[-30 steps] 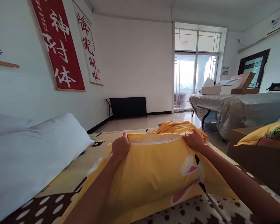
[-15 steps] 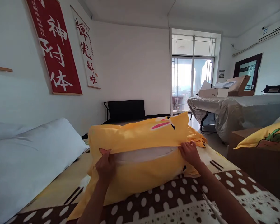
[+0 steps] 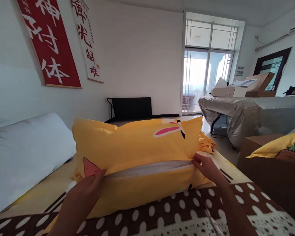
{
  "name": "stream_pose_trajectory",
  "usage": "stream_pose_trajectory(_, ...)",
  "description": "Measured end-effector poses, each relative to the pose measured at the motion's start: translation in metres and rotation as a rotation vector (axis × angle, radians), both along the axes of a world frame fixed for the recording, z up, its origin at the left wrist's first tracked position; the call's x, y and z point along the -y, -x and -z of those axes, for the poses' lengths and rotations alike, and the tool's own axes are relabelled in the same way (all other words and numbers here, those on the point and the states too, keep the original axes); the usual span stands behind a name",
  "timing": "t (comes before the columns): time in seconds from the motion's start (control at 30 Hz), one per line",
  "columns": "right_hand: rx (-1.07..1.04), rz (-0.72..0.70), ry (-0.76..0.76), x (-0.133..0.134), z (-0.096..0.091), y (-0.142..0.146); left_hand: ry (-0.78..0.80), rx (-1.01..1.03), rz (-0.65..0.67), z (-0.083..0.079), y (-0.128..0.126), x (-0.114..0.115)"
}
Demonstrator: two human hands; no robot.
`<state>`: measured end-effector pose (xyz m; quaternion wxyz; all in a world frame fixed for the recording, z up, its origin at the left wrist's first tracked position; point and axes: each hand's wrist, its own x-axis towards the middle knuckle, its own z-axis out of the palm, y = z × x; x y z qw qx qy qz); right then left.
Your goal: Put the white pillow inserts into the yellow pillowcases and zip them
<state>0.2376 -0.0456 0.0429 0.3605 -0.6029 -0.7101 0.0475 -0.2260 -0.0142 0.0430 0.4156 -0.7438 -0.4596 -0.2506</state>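
A yellow pillowcase (image 3: 137, 144) with printed pink and white figures lies in front of me on the bed. Its long opening faces me, and a strip of the white pillow (image 3: 147, 168) inside shows through the gap. At the left end of the opening, my left hand (image 3: 88, 186) pinches the upper edge beside a pink printed patch. My right hand (image 3: 204, 165) grips the edge at the right end of the opening. The rest of the inner pillow is hidden by the fabric.
A white pillow (image 3: 29, 154) lies at the left. Under everything is a brown and cream dotted blanket (image 3: 162, 213). Crumpled yellow fabric (image 3: 206, 143) sits behind my right hand. At the right, another yellow pillow (image 3: 282, 146) rests on a cardboard box (image 3: 260, 173); a plastic-covered table (image 3: 236, 106) stands beyond.
My left hand has moved left and a little down along the edge, and the opening looks narrower. The upper side of the pillowcase is spread wider. The camera view has shifted.
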Motion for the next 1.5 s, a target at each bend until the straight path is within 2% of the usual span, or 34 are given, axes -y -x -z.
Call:
stream_pose_trajectory(0.07,0.018,-0.025,0.062,0.007,-0.006,-0.005,0.040,-0.037,-0.070,-0.012,-0.027,0.022)
stream_pose_trajectory(0.1,0.020,-0.044,0.084,0.011,-0.008,-0.007,0.036,-0.037,-0.037,-0.019,-0.047,0.034)
stream_pose_trajectory(0.17,-0.003,-0.088,0.113,0.016,-0.012,-0.010,-0.004,-0.007,0.204,-0.031,-0.095,0.057)
stream_pose_trajectory(0.2,-0.024,-0.113,0.121,0.018,-0.014,-0.012,0.017,-0.007,0.369,-0.035,-0.123,0.067)
stream_pose_trajectory(0.23,-0.044,-0.133,0.124,0.020,-0.016,-0.013,0.105,-0.054,0.539,-0.038,-0.152,0.074)
stream_pose_trajectory(0.3,-0.081,-0.144,0.124,0.023,-0.019,-0.014,0.334,-0.181,0.729,-0.039,-0.207,0.080)
stream_pose_trajectory(0.33,-0.097,-0.140,0.127,0.023,-0.019,-0.015,0.404,-0.205,0.759,-0.037,-0.231,0.078)
stream_pose_trajectory(0.4,-0.129,-0.120,0.136,0.023,-0.020,-0.015,0.514,-0.176,0.713,-0.032,-0.269,0.066)
stream_pose_trajectory(0.47,-0.180,-0.073,0.144,0.021,-0.019,-0.015,0.592,-0.130,0.648,-0.024,-0.292,0.048)
stream_pose_trajectory(0.57,-0.301,0.028,0.145,0.016,-0.017,-0.014,0.637,-0.072,0.603,-0.015,-0.304,0.027)
stream_pose_trajectory(0.67,-0.371,0.086,0.123,0.011,-0.015,-0.011,0.689,0.021,0.568,-0.012,-0.306,0.018)
stream_pose_trajectory(0.77,-0.344,0.154,0.038,0.008,-0.014,-0.006,0.759,0.138,0.528,-0.009,-0.305,0.010)
stream_pose_trajectory(0.9,-0.279,0.288,-0.145,0.005,-0.014,0.000,0.866,0.238,0.576,-0.007,-0.294,-0.010)
stream_pose_trajectory(1.03,-0.339,0.225,-0.233,0.001,-0.013,0.004,0.904,0.240,0.659,-0.006,-0.285,-0.019)
stream_pose_trajectory(1.17,-0.401,0.149,-0.188,0.002,-0.014,0.005,0.823,0.251,0.707,-0.007,-0.288,-0.004)
stream_pose_trajectory(1.23,-0.419,0.094,-0.146,0.004,-0.015,0.006,0.831,0.401,0.818,-0.009,-0.292,0.006)
stream_pose_trajectory(1.33,-0.442,0.024,-0.102,0.009,-0.017,0.009,1.046,0.801,0.968,-0.012,-0.295,0.013)
stream_pose_trajectory(1.43,-0.419,-0.042,-0.071,0.012,-0.020,0.014,1.302,1.142,1.008,-0.014,-0.296,0.011)
stream_pose_trajectory(1.5,-0.355,-0.087,-0.038,0.013,-0.020,0.016,1.380,1.244,1.033,-0.013,-0.296,0.007)
